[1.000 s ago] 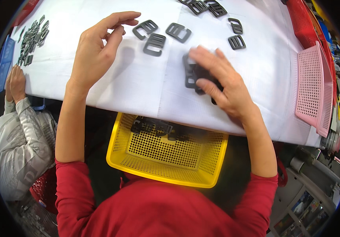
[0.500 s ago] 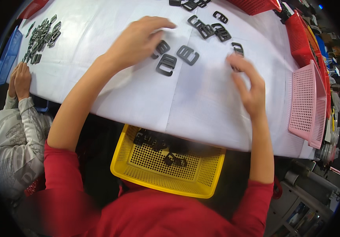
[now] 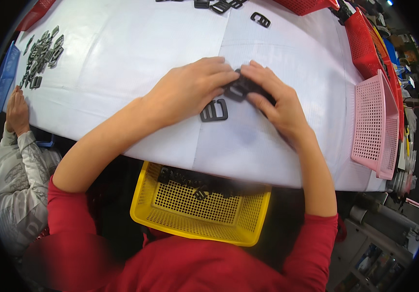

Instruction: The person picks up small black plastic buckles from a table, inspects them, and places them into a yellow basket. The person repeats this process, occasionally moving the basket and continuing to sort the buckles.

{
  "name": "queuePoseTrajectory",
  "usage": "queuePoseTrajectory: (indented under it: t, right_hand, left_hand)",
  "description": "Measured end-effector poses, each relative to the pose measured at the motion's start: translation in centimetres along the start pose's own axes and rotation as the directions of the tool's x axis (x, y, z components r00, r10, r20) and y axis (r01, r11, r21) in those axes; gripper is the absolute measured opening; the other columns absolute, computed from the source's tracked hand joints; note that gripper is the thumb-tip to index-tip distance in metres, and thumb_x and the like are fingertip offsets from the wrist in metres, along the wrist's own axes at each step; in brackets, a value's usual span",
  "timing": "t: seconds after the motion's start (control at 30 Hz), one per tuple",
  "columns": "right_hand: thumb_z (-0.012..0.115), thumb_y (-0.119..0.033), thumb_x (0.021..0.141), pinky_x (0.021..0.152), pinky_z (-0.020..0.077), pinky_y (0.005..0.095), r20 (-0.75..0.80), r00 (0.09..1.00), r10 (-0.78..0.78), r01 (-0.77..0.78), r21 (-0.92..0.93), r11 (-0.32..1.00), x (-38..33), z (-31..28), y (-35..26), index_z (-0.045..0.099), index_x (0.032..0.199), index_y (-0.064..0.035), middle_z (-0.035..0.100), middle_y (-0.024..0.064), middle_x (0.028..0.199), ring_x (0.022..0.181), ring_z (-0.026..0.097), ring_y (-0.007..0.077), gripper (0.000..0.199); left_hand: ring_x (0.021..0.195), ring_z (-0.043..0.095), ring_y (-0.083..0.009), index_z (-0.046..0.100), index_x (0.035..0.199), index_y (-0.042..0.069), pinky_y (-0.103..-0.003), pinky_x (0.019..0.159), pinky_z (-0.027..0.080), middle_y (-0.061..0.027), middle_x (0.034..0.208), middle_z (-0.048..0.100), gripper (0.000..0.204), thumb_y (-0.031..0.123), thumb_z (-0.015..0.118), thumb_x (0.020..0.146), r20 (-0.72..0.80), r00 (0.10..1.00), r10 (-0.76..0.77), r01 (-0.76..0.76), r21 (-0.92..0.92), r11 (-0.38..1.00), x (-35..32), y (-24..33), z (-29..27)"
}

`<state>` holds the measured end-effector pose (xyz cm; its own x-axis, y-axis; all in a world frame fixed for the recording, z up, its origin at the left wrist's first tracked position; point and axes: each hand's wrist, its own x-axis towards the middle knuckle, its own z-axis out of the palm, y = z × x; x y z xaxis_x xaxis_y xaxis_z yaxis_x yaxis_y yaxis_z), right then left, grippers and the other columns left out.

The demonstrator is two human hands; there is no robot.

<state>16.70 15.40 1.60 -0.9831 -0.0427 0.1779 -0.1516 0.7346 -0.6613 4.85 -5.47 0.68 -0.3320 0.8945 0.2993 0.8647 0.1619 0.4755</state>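
Note:
My left hand (image 3: 190, 90) and my right hand (image 3: 280, 100) meet over the middle of the white table. Between them is a small cluster of black plastic buckles (image 3: 237, 89), partly hidden by the fingers. My right fingers and thumb close round its right side; my left fingertips press on its left side. One loose buckle (image 3: 213, 111) lies flat just under my left fingers. Farther off, a single buckle (image 3: 260, 20) rests apart on the white sheet.
More buckles (image 3: 220, 7) lie at the far edge, and a pile (image 3: 41, 57) sits at left beside a co-worker's hands (image 3: 18, 111). A yellow basket (image 3: 195, 233) with some buckles is below the table edge. Pink (image 3: 372, 124) and red baskets (image 3: 363, 46) line the right side.
Both hands have come together at the middle. The buckles that lay spread near them and farther out are now gathered between my fingers.

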Motion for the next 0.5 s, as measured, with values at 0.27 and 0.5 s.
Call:
queuePoseTrajectory:
  t: [0.27,0.5]
  right_hand:
    - [0.069,-0.010,0.084,0.106,0.0401,0.0471,-0.239,0.967,-0.087,-0.024,-0.424,0.905,-1.8,0.1,-0.8,0.067,0.115,-0.0080,0.066,0.0068,0.120,0.120,0.058,0.0277,0.031]
    - [0.074,-0.013,0.081,0.091,0.0495,0.0382,-0.275,0.961,0.008,-0.105,-0.340,0.934,-0.9,0.3,-1.2,0.065,0.116,-0.0034,0.067,0.0111,0.115,0.106,0.061,0.0285,0.037]
  left_hand:
    - [0.110,0.061,-0.0295,0.066,0.113,0.003,-0.038,0.092,0.052,-0.0123,0.112,0.067,0.033,0.010,0.072,0.081,-0.159,0.986,-0.041,0.063,0.132,0.989,-1.2,-0.6,-0.9]
    - [0.112,0.060,-0.0259,0.068,0.108,0.003,-0.040,0.097,0.048,-0.0084,0.113,0.067,0.030,0.011,0.073,0.080,-0.147,0.977,0.152,-0.133,0.128,0.983,-0.9,2.0,-0.8]
